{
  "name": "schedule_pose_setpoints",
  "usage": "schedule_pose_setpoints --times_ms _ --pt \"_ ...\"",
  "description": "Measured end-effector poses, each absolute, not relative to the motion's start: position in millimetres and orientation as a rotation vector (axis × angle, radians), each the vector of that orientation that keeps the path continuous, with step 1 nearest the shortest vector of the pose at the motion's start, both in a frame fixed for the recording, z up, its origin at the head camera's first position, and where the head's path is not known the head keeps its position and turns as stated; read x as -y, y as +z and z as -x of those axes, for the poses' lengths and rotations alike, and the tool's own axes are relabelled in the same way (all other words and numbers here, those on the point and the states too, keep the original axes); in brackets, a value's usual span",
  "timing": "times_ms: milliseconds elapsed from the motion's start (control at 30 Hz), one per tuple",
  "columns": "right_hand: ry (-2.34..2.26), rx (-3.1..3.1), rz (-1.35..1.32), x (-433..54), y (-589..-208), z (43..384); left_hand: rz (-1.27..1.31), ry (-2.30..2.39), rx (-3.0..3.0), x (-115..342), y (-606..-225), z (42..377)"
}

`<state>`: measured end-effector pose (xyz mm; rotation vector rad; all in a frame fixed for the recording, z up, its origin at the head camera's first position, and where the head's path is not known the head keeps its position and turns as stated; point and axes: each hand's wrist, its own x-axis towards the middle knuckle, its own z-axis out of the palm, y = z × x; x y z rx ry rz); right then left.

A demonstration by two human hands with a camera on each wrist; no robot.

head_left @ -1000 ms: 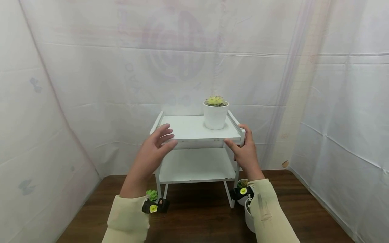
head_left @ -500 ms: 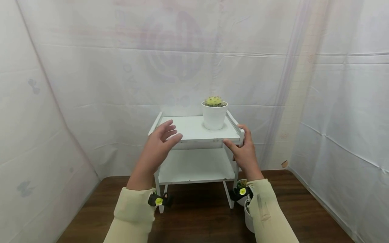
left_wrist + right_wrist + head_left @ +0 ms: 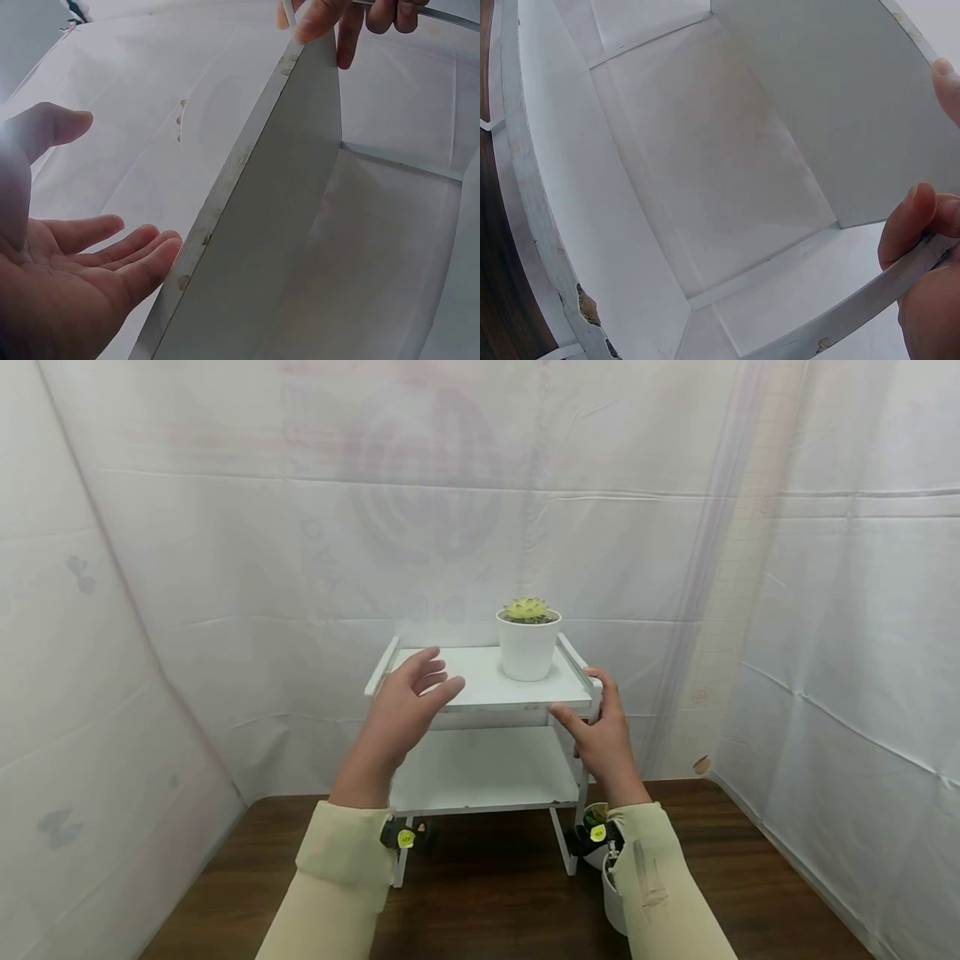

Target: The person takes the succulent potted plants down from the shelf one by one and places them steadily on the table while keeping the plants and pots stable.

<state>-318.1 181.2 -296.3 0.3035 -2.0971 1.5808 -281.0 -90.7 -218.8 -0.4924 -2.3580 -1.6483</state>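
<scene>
A white two-tier shelf stand (image 3: 483, 768) stands on the dark wooden table (image 3: 487, 902). On the right part of its top board sits a white pot (image 3: 528, 649) with a yellow-green succulent (image 3: 527, 608). My right hand (image 3: 602, 735) grips the stand's front right corner; the right wrist view shows curled fingers (image 3: 909, 225) around the post and the thumb by the board's edge. My left hand (image 3: 412, 702) is held at the left front of the top board, palm toward the pot, fingers spread and holding nothing. In the left wrist view its fingertips (image 3: 169, 244) overlap the board's front edge.
Two more potted plants stand on the table right of the stand, a rear pot (image 3: 597, 817) and a front pot (image 3: 615, 906), both partly hidden by my right forearm. A white sheet (image 3: 300, 568) encloses the back and sides.
My left hand has moved right and slightly up over the top board's front edge. A green plant low on the left is now hidden behind my left arm. My right hand keeps its grip.
</scene>
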Motion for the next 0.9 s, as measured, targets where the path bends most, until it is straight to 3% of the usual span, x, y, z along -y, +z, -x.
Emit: schedule_pose_setpoints --times_ms 900 --pt "1.615 2.126 -0.259 -179 -285 304 0.458 -1.627 2.427 66 -207 296"
